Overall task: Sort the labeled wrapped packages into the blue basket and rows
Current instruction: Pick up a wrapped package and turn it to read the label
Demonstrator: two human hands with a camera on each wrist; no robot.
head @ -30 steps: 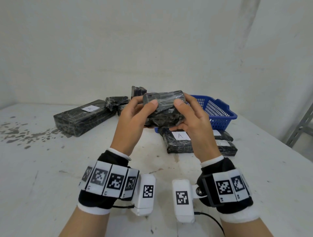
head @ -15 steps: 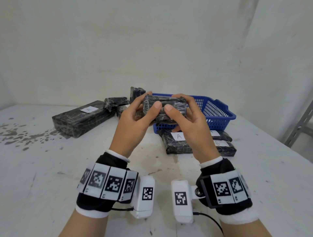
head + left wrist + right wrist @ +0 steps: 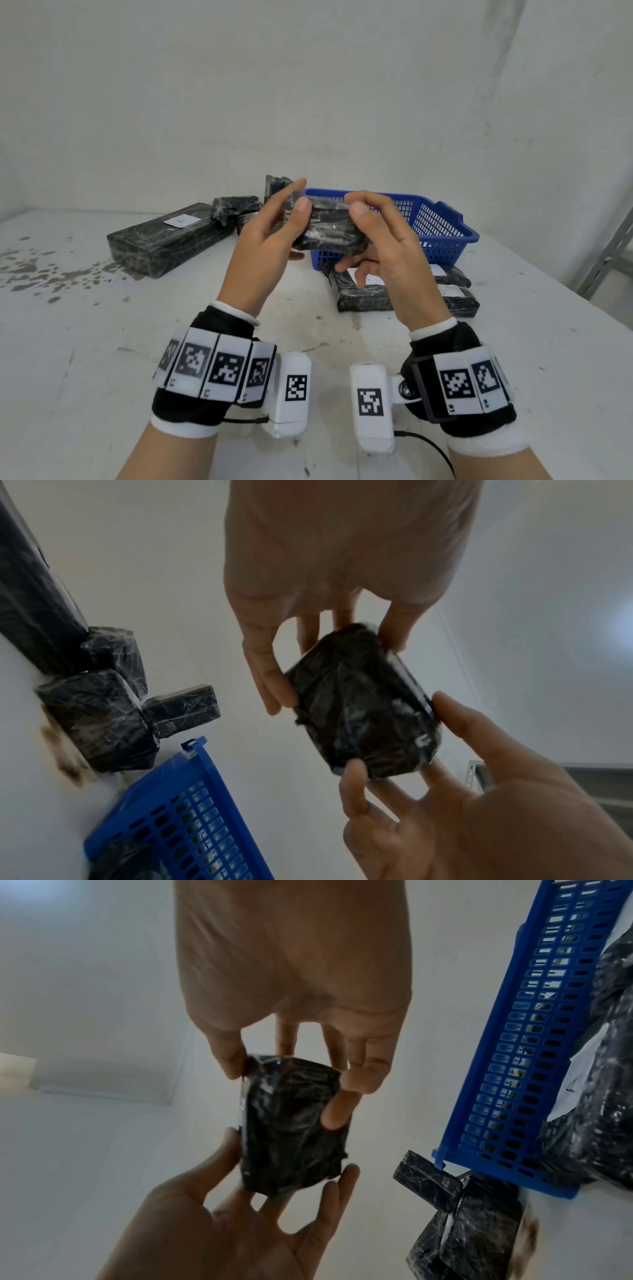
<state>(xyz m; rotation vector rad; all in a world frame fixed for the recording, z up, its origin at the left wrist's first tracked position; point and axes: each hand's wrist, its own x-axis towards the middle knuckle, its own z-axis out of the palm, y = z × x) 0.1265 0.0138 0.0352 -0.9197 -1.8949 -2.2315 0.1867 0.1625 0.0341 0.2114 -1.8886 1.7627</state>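
A small black wrapped package (image 3: 330,229) is held in the air in front of the blue basket (image 3: 442,222). My left hand (image 3: 299,222) pinches its left end between thumb and fingers. My right hand (image 3: 356,240) pinches its right end, thumb on top, the lower fingers loosely curled under it. No label shows on it in any view. The left wrist view shows the package (image 3: 363,710) between both hands, and so does the right wrist view, with the package (image 3: 291,1129) left of the basket (image 3: 514,1042).
A long black package with a white label (image 3: 168,236) lies at the left on the white table (image 3: 102,342). Small wrapped packages (image 3: 236,207) sit behind it. Two labelled packages (image 3: 363,291) lie in front of the basket. A metal shelf frame (image 3: 606,257) stands at the right.
Both hands have turned the small package over between their fingers and lowered it slightly. The right hand's lower fingers have loosened beneath it. The packages on the table have not moved.
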